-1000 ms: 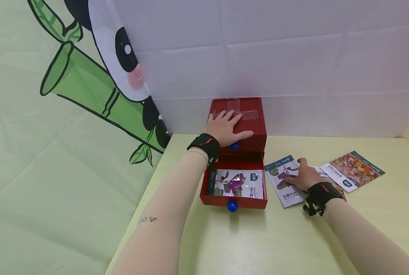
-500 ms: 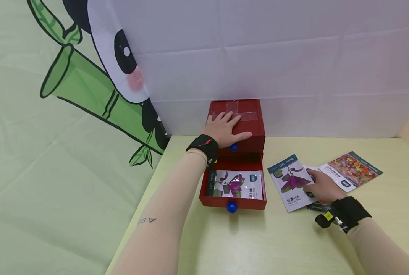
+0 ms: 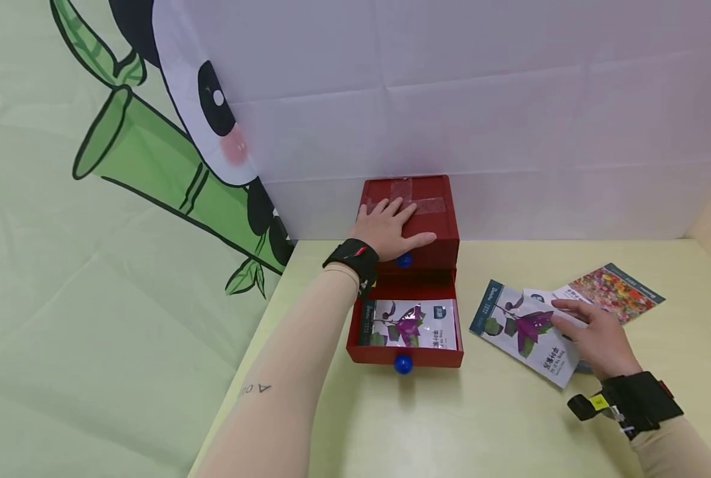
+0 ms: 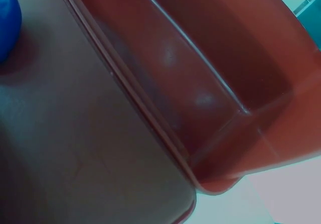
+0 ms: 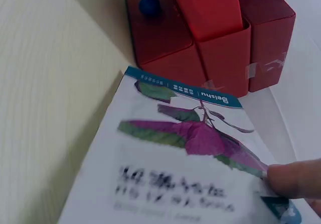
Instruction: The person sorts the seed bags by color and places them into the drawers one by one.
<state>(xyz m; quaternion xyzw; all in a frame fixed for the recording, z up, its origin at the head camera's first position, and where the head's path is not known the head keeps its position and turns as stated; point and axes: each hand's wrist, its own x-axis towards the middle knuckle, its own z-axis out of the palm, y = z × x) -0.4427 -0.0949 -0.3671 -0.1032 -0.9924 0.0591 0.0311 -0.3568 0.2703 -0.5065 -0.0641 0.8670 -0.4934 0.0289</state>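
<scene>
My left hand point(image 3: 385, 229) rests palm down, fingers spread, on top of the small red drawer box point(image 3: 435, 222). The lower drawer point(image 3: 439, 357) is pulled out, and a seed packet point(image 3: 411, 325) with a purple-leaved plant lies in it. With thumb and fingers, my right hand point(image 3: 597, 338) pinches the right edge of another purple-leaf seed packet point(image 3: 525, 332), tilted above the table. In the right wrist view the thumb point(image 5: 293, 179) presses on its printed face. Beneath it, a further packet point(image 3: 534, 293) is mostly hidden. The left wrist view shows the drawer's red inner wall point(image 4: 170, 58).
A packet with orange and red flowers point(image 3: 615, 289) lies at the back right of the pale table point(image 3: 451, 425). A blue knob point(image 3: 403, 364) sticks out from the drawer front. A printed cloth point(image 3: 480, 119) hangs behind the box.
My right hand has moved right and toward me, drawing the purple-leaf seed packet along and turning it off the pile. The left hand stays on the box.
</scene>
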